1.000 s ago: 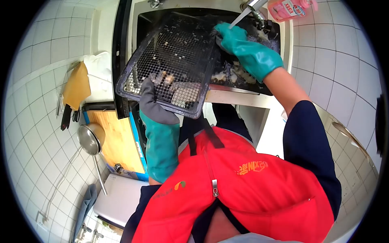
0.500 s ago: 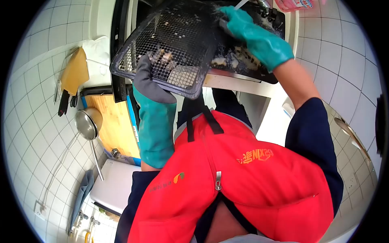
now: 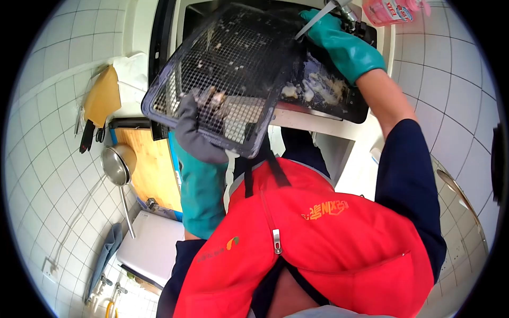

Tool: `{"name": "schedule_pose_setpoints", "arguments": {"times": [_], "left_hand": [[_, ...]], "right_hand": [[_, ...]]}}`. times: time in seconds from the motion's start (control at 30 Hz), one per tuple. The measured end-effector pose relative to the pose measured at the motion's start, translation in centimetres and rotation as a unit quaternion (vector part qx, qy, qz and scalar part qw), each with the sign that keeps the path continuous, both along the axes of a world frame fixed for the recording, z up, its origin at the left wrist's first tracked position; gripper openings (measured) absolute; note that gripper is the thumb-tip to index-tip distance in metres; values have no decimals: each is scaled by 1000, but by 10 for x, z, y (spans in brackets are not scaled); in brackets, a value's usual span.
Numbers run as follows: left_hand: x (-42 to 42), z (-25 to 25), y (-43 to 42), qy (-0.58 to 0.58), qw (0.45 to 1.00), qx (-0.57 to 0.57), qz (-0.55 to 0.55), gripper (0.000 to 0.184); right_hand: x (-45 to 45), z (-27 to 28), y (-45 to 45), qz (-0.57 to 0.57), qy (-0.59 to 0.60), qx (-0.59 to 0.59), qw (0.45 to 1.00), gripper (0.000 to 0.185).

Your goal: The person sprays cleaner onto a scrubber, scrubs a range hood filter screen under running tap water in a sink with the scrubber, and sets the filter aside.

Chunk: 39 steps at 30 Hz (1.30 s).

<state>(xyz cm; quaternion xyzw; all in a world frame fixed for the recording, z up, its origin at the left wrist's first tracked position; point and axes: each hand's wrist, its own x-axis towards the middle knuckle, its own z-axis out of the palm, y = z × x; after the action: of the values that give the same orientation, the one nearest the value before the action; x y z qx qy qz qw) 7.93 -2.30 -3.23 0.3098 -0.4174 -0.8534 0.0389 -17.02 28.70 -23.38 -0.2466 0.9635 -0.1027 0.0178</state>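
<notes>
My left hand (image 3: 197,132), in a grey and teal rubber glove, grips the near edge of a dark mesh panel (image 3: 228,69). Its thumb lies on top, and the other fingers are hidden beneath. Pale and brownish residue clings to the tilted panel, which is held over a black sink (image 3: 344,100) with whitish grime in it. At the panel's far right side is my right hand (image 3: 339,45), in a teal glove with its fingers curled; whatever they hold is hidden. A pale straight streak, perhaps water, runs in front of that hand, beside a chrome faucet (image 3: 347,15).
A pink bottle (image 3: 388,11) stands at the back right corner. Along the left wall are a yellowish cleaver-shaped item (image 3: 103,95), a metal ladle (image 3: 114,165) and a wooden board (image 3: 151,164). A grey cloth (image 3: 108,254) hangs lower left. Tiled walls close in both sides.
The mesh panel's near edge has come down toward me, with my left hand still on it. My right hand has shifted slightly right, off the panel's surface. More of the pale streak shows.
</notes>
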Motion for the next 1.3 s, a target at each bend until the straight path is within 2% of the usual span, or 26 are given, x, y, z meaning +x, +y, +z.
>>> {"name": "schedule_pose_setpoints", "arguments": {"times": [0.07, 0.1, 0.13, 0.17, 0.23, 0.3, 0.4, 0.47, 0.5, 0.53, 0.6, 0.63, 0.67, 0.73, 0.8, 0.83, 0.87, 0.93, 0.97, 1.03, 1.07, 1.13, 1.17, 1.23, 1.27, 1.3], "left_hand": [[1, 12, 0, -78, 996, -37, 33, 48], [6, 9, -10, -45, 998, 31, 24, 48], [9, 2, -21, -41, 998, 28, 26, 48], [11, -6, -31, -21, 1000, 4, 8, 48], [8, -13, -37, -24, 999, -22, -13, 48], [4, -12, -42, -23, 999, -12, -25, 48], [0, -11, -43, -30, 999, 33, -26, 49], [-2, -13, -48, -16, 997, 66, -24, 47], [-4, -14, -49, -41, 999, 21, -17, 47], [-5, -14, -49, -44, 999, 24, -22, 47], [-6, -13, -52, -67, 996, 40, -34, 45], [-6, -17, -54, -82, 996, 10, -31, 43], [-6, -19, -58, -82, 996, 13, -32, 43], [-4, -21, -67, -90, 993, 45, -59, 44], [-3, -19, -75, -82, 992, 67, -66, 45], [-4, -12, -76, -84, 991, 72, -71, 45], [-4, -8, -77, -86, 990, 77, -76, 45], [-4, -9, -84, -82, 993, 65, -58, 44], [-4, -7, -90, -67, 991, 84, -84, 45], [-7, -5, -93, -59, 990, 58, -112, 48], [-8, -5, -94, -58, 990, 58, -114, 48], [-9, -4, -100, -60, 988, 25, -138, 46], [-13, -5, -102, -71, 988, 22, -137, 47], [-20, -4, -103, -87, 984, -6, -152, 48], [-25, -4, -102, -104, 980, -35, -166, 49], [-28, -4, -104, -102, 978, -47, -174, 47]], "right_hand": [[-14, 8, 2, -142, -124, 75, 979, 40], [-17, -21, 20, -150, -85, -19, 985, 42], [-17, -20, 19, -148, -82, -22, 985, 42], [-15, -20, 19, -192, -155, -182, 952, 43], [17, 33, 12, -185, -224, -352, 890, 45], [37, 94, 0, -192, -239, -316, 898, 46], [38, 92, 5, -228, -289, -277, 887, 50], [32, 52, 27, -73, -188, -309, 930, 49], [32, 46, 32, -22, -152, -317, 936, 49], [37, 64, 32, -38, -251, -350, 902, 45], [45, 82, 39, -60, -346, -376, 858, 43], [45, 85, 45, 42, -196, -234, 951, 41], [44, 87, 49, 144, -37, -77, 986, 41], [50, 88, 48, -36, -292, -264, 918, 43], [55, 95, 54, 111, -108, -64, 986, 43], [59, 95, 53, 111, -109, -64, 986, 43], [61, 94, 51, -25, -262, -249, 932, 44], [62, 93, 55, -159, -394, -415, 805, 45], [62, 96, 65, -15, -250, -325, 912, 44], [62, 119, 57, 126, -89, -216, 964, 44], [68, 131, 45, -74, -282, -342, 893, 44], [67, 131, 41, -266, -445, -435, 736, 45], [65, 108, 57, -106, -343, -317, 878, 55], [65, 108, 62, 60, -213, -177, 959, 66], [68, 109, 70, 100, -133, -108, 980, 49], [67, 106, 73, 121, -93, -73, 986, 43]]}}
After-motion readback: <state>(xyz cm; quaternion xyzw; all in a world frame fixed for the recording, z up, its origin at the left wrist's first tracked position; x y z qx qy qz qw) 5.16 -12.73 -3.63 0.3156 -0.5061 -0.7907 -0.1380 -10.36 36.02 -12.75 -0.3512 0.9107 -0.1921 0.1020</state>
